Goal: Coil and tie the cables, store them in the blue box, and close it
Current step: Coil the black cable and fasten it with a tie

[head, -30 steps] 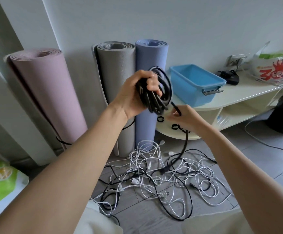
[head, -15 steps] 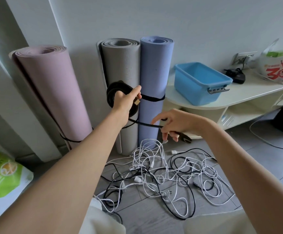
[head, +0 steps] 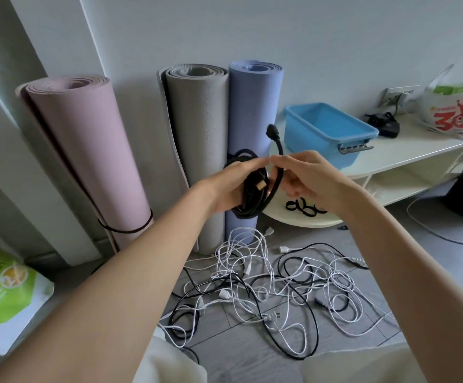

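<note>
Your left hand curls round the thick black cable, wound in loops with its plug sticking up, and your right hand fingers pinch it, near the open blue box on the desk.

Black coil; blue box; pink, grey and lavender mats; white and black cables on grey floor; cream shelf.

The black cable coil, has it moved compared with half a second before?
Yes. The black cable coil now sits right of the grey mat, before the blue mat; earlier it overlapped the grey one.
</note>
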The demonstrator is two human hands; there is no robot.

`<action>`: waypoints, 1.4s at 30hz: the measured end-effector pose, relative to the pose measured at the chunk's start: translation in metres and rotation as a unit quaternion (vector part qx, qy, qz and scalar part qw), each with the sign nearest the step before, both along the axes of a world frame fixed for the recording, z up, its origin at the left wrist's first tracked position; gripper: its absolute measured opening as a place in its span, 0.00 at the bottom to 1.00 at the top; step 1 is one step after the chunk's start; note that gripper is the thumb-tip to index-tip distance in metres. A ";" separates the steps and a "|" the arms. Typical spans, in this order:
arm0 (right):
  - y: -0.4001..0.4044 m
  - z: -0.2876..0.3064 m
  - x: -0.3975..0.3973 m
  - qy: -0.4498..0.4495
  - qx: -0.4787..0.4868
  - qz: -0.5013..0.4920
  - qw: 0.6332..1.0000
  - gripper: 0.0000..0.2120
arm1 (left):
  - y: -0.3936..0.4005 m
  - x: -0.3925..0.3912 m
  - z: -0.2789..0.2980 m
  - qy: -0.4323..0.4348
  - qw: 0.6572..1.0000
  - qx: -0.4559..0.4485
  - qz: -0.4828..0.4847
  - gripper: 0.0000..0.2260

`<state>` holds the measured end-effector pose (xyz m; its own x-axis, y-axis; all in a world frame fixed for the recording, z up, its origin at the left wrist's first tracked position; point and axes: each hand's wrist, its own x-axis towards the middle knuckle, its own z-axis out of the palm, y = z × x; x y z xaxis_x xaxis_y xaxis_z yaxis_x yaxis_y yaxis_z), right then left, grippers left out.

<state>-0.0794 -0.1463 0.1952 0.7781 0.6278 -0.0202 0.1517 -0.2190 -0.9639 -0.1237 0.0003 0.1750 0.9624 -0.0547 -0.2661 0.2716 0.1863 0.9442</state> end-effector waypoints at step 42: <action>-0.001 -0.087 0.009 0.218 -0.174 -0.078 0.957 0.14 | -0.027 0.002 -0.039 0.106 0.943 0.231 -0.214 0.04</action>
<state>-0.0707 -0.1471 0.1080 0.7315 0.4010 -0.5515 -0.3098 -0.5251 -0.7927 -0.1212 -0.0266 0.1357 0.8004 -0.2572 -0.5415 0.4212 -0.4014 0.8133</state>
